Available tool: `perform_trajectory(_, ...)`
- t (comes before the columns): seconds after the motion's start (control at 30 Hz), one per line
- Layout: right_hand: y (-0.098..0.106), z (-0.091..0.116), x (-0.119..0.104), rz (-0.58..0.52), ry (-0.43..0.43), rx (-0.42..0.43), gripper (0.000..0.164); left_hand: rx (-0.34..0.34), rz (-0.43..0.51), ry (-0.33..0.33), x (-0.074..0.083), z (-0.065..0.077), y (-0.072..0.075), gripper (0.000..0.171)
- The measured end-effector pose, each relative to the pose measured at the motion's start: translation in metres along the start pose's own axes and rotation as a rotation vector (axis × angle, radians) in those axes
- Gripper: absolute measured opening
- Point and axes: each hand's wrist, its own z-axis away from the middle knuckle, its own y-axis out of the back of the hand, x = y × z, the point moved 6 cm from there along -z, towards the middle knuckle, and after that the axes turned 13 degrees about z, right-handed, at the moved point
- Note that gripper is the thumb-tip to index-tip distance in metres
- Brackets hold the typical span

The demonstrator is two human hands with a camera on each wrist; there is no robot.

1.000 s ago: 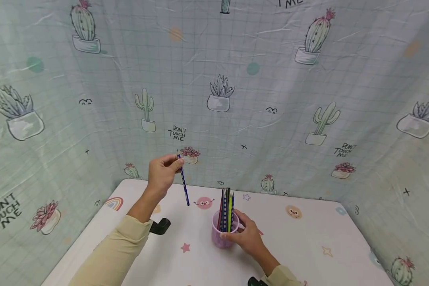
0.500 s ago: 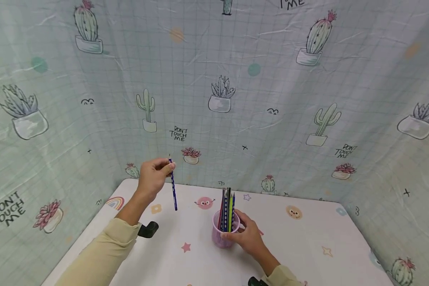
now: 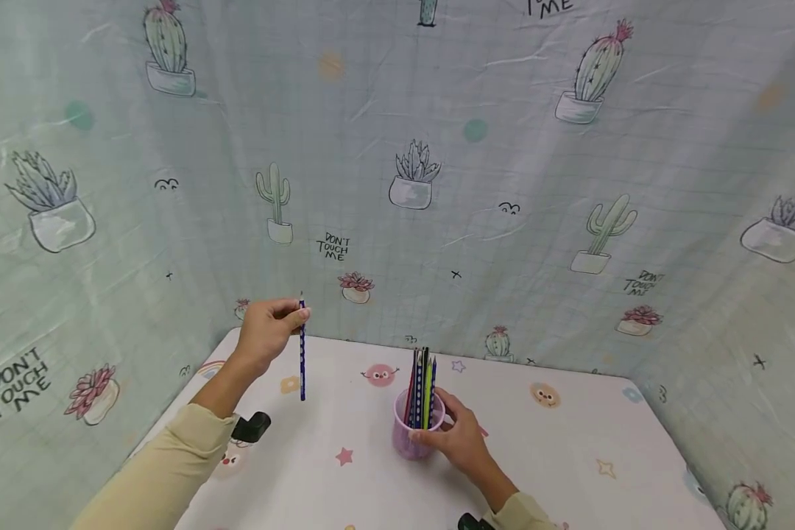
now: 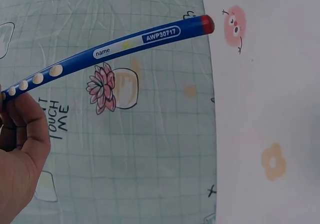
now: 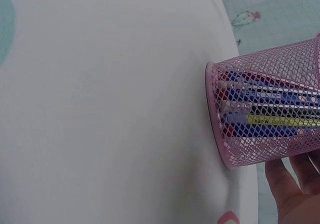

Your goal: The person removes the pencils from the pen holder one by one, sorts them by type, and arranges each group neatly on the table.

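A blue pencil (image 3: 302, 361) with pale spots hangs nearly upright from my left hand (image 3: 265, 331), pinched near its sharpened top between thumb and fingers. Its red end and printed name label show in the left wrist view, where the pencil (image 4: 120, 48) stands clear of the table. My right hand (image 3: 460, 440) holds a pink mesh pencil cup (image 3: 405, 443) from its right side, thumb at the front. Several pencils (image 5: 270, 120) stand in the cup, blue spotted ones, a yellow-green one and dark ones among them. In the right wrist view, part of that hand (image 5: 300, 194) is cut off.
The white table (image 3: 536, 471) carries printed stars, faces and a rainbow. Behind it and at both sides hangs a pale green curtain (image 3: 371, 147) printed with cacti. A black wrist camera (image 3: 252, 427) sits at my left sleeve.
My left hand has moved left and slightly lower, carrying the pencil away from the cup; the pencil has swung from tilted to nearly vertical. My right hand and the cup stay put.
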Motion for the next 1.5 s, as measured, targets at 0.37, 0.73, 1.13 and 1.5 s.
perform_trajectory(0.37, -0.002, 0.001, -0.002, -0.012, 0.008, -0.015, 0.091, -0.062, -0.068, 0.063, -0.018, 0.003, 0.018, 0.026)
perform_trajectory(0.73, -0.001, -0.001, 0.001, -0.012, 0.007, -0.005, 0.09, -0.136, -0.127, 0.124, -0.036, 0.008, 0.023, 0.023)
perform_trajectory(1.13, -0.001, -0.001, 0.002, -0.004, 0.019, -0.012, 0.092, -0.151, -0.156, 0.174, -0.065, 0.013, 0.03, 0.025)
perform_trajectory(1.5, -0.001, 0.0, 0.0, -0.013, 0.011, -0.015, 0.093, -0.161, -0.143, 0.218, -0.083, 0.017, 0.034, 0.025)
